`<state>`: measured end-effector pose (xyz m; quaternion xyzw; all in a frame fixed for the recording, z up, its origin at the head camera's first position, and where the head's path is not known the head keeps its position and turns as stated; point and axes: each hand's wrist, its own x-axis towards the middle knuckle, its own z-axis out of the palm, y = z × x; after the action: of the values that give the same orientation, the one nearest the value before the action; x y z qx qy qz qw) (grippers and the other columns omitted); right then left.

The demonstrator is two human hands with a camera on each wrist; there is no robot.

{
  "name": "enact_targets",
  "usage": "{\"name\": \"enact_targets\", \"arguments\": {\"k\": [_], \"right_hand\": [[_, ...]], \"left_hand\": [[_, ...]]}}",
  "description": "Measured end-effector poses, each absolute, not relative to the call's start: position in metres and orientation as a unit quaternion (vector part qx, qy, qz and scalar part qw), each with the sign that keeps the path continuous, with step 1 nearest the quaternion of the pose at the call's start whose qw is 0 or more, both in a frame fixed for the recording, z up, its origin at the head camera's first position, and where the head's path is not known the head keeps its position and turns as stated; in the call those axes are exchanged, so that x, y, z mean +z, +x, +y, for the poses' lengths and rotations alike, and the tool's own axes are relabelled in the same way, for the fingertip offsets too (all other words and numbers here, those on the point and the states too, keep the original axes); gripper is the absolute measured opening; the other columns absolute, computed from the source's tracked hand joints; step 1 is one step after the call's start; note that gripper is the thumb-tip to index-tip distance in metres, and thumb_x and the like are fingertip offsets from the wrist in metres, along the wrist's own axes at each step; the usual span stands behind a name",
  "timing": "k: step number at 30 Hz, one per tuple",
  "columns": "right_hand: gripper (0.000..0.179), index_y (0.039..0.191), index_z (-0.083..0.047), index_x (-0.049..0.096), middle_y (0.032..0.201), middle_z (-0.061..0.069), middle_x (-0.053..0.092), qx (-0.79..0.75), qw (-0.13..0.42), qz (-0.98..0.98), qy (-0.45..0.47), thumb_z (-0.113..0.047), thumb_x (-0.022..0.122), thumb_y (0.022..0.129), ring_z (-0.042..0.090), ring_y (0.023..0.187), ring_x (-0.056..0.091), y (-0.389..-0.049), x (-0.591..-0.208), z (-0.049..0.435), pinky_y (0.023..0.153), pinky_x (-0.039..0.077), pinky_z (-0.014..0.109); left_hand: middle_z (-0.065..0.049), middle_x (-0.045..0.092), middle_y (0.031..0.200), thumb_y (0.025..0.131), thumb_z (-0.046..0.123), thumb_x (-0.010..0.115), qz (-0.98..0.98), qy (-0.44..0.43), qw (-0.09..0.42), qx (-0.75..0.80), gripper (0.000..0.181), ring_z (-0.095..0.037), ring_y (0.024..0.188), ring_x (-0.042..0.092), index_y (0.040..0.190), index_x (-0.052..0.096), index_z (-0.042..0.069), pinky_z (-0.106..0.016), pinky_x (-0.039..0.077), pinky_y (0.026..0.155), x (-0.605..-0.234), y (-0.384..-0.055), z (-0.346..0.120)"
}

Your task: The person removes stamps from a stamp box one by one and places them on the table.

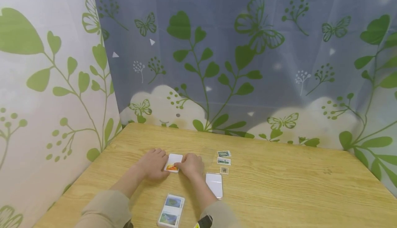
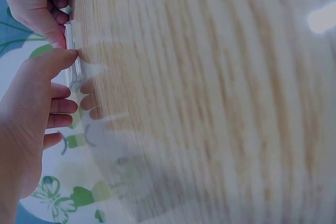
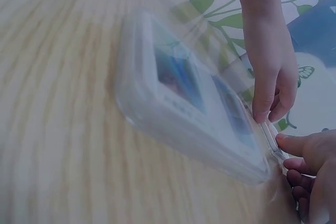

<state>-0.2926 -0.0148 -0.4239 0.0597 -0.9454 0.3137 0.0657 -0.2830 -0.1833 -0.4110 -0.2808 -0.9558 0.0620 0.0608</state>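
Between both hands lies a clear flat case [image 1: 174, 158] with a white face and an orange-and-yellow picture [image 1: 171, 167] at its near end. My left hand [image 1: 153, 164] holds its left side, the thumb at the near corner and the fingers towards the far corner. From the right, my right hand [image 1: 192, 166] grips the case, its thumb over the orange picture and the other fingers curled beside the edge. In the left wrist view the left thumb [image 2: 65, 59] touches the thin case edge [image 2: 72, 38], close to the right hand [image 2: 34, 3].
A clear case with two blue-green pictures [image 1: 171, 210] lies near the front, between the forearms. A white-faced clear case [image 1: 214, 185] sits right of the right forearm. Beyond it are small pictures [image 1: 224, 161]. A patterned curtain [image 1: 217, 66] backs the wooden table [image 1: 279, 186].
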Motion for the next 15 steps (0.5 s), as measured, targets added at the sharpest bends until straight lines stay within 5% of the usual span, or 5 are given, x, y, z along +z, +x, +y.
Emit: {"name": "enact_targets", "arguments": {"k": [15], "right_hand": [[0.033, 0.057, -0.015, 0.056, 0.061, -0.004, 0.050, 0.309, 0.071, -0.946, 0.062, -0.035, 0.078, 0.071, 0.017, 0.065, 0.045, -0.2930, -0.4251, -0.0146, 0.054, 0.035, 0.027]], "left_hand": [[-0.016, 0.055, 0.113, 0.084, 0.046, 0.054, -0.953, -0.285, 0.067, 0.073, 0.061, -0.032, 0.109, 0.048, 0.118, 0.055, -0.004, -0.047, 0.037, 0.096, -0.4122, -0.2838, -0.1847]]}}
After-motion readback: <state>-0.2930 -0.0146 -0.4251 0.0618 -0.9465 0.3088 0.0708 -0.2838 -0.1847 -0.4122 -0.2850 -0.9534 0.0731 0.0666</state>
